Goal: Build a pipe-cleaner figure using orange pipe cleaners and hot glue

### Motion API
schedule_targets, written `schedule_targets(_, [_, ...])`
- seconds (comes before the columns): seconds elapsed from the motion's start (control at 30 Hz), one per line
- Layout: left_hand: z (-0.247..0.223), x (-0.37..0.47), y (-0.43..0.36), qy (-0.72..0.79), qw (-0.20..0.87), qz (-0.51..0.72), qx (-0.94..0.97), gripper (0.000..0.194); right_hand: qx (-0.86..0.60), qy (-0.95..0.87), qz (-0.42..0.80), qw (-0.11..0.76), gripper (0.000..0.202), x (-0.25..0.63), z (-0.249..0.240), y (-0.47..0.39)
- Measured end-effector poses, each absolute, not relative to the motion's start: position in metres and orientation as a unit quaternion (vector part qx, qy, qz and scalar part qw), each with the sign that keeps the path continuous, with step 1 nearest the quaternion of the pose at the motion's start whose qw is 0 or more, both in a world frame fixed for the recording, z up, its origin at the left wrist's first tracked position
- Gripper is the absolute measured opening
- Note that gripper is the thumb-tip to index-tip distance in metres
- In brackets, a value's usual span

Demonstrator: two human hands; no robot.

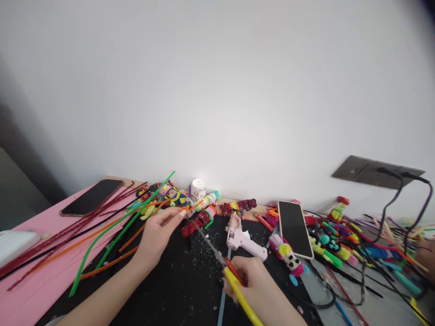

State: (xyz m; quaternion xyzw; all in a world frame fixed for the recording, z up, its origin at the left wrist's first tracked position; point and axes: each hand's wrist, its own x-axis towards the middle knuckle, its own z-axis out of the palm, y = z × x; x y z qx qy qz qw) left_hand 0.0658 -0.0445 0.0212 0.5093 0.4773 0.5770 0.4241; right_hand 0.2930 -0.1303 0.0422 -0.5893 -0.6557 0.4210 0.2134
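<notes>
My left hand (160,233) is closed, thumb and forefinger pinching an orange pipe cleaner (195,207). My right hand (249,278) is wrapped round long-nosed pliers (215,250) with red and yellow handles. The tool's metal tip points up and left, near a dark red fuzzy piece (196,225) with a colourful end. Just beyond the pliers, a white glue gun (243,240) lies on the black mat (163,290), its nozzle by another dark red fuzzy piece (247,204). Small scraps dot the mat.
Green pipe cleaners (112,246) and red ones lie at the left near a dark phone (91,197). A white cup (198,188) stands by the wall. To the right are another phone (295,228), a fuzzy doll (288,258), black cables and many pipe cleaners. Another person's hand (426,256) shows at the right edge.
</notes>
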Motion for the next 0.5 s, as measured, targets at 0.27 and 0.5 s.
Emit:
schedule_targets(0.27, [0.035, 0.051, -0.043, 0.494, 0.299, 0.619, 0.532, 0.009, -0.637, -0.724, 0.245, 0.095, 0.013, 0.251, 0.06, -0.131])
schedule_targets(0.5, [0.038, 0.058, -0.049, 0.448, 0.303, 0.608, 0.581, 0.005, -0.558, -0.767, 0.291, 0.127, 0.031, 0.187, 0.05, -0.113])
